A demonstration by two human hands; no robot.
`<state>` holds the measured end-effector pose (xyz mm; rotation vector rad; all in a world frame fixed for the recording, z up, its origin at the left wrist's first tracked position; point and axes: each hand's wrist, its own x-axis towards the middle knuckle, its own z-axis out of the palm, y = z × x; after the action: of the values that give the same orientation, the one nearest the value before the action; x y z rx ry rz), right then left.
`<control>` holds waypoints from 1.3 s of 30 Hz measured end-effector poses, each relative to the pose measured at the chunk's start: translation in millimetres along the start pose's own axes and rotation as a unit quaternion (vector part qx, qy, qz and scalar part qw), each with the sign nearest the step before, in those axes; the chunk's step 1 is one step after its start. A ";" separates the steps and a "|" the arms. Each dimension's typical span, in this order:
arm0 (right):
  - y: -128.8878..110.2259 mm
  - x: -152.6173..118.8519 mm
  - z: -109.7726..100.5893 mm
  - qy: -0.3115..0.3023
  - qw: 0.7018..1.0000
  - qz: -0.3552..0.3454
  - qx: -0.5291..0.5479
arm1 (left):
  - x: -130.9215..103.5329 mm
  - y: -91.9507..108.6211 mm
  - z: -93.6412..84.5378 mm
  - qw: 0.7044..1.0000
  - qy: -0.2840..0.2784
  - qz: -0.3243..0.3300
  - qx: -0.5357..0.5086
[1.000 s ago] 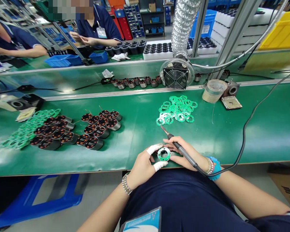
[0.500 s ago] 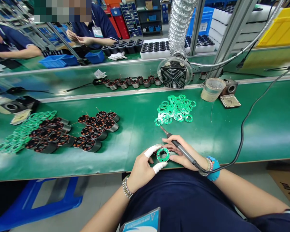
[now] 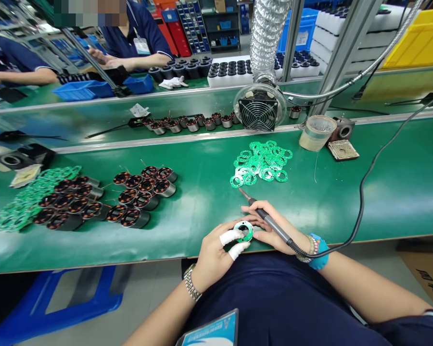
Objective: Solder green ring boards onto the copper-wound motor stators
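My left hand (image 3: 212, 252), with white finger cots on two fingers, grips a ring-shaped green circuit board (image 3: 250, 234) near the table's front edge. One covered finger presses over the ring's central opening. What sits under the board is mostly hidden by my fingers. My right hand (image 3: 296, 236) is closed round the handle of a soldering iron (image 3: 277, 228), its tip pointing up and away, apart from the board. Fingertips of that same hand touch the board's right side. Beyond the iron's tip lies a pile of green ring boards (image 3: 265, 161).
Copper-wound motor stators (image 3: 144, 194) stand in groups at left, beside green board panels (image 3: 29, 202). A fan (image 3: 259, 114) on a foil duct faces me. A tub (image 3: 316, 134) and soldering-iron stand (image 3: 342, 129) are at back right; the iron's cord (image 3: 361, 197) loops right. Co-workers sit opposite.
My left hand's covered index finger has moved right, from the ring's edge onto its central opening. My right hand and the soldering iron stay nearly still. The view has shifted slightly.
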<state>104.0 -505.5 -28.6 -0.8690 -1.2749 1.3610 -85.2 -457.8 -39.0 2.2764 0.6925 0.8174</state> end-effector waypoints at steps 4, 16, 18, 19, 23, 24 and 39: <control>0.7 1.9 -1.5 -0.013 1.000 -0.008 -0.019 | 0.5 -0.2 0.0 1.000 -0.002 -0.008 0.000; -0.2 -5.2 -2.4 0.059 0.980 -0.042 -0.186 | -2.7 5.5 7.7 0.999 0.035 -0.026 0.014; -1.3 -11.8 1.6 0.099 0.948 -0.071 -0.294 | -5.4 10.4 13.3 0.996 0.059 -0.038 0.047; -1.5 -14.8 3.8 0.102 0.933 -0.087 -0.335 | -7.1 12.9 16.2 0.994 0.068 -0.047 0.069; 0.2 -19.8 10.5 0.063 0.899 -0.124 -0.414 | -16.5 19.5 21.4 0.984 0.074 -0.093 0.131; 1.0 -19.4 11.1 0.059 0.896 -0.125 -0.422 | -19.2 19.3 20.1 0.984 0.069 -0.098 0.132; -1.2 -15.7 10.2 0.042 0.883 -0.123 -0.451 | -18.8 8.0 -13.0 0.952 0.061 0.143 0.265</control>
<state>97.7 -523.1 -27.7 -1.3003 -1.9043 0.4656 -104.7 -470.5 -32.3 2.8799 0.7123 1.0068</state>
